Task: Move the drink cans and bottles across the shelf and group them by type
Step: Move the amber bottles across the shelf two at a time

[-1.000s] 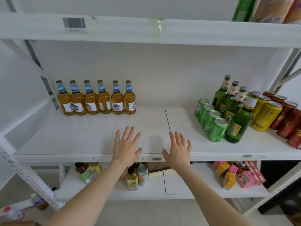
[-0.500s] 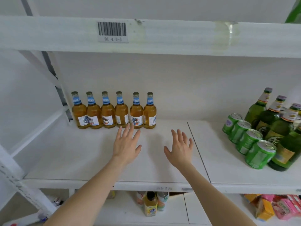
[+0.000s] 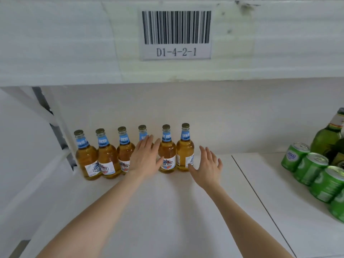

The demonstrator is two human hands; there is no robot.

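Note:
Several amber beer bottles [image 3: 167, 153] with blue neck labels stand in a row at the back left of the white shelf [image 3: 167, 211]. My left hand [image 3: 144, 157] is open with fingers spread, in front of the fourth bottle and hiding most of it. My right hand [image 3: 205, 167] is open too, just right of the last bottle in the row, its thumb close to that bottle's base. Green cans [image 3: 310, 168] lie in a diagonal line at the right edge, with green glass bottles [image 3: 328, 138] behind them.
The upper shelf's front beam [image 3: 74, 43] carries a barcode label [image 3: 176, 34] reading D1-4-2-1 and hangs low overhead. A slanted white frame post [image 3: 61, 127] stands left of the bottles. A seam [image 3: 260, 202] splits the shelf board.
Both hands have reached further back toward the amber bottles. The view has moved closer and to the left, so the yellow and red cans and the lower shelf are out of sight.

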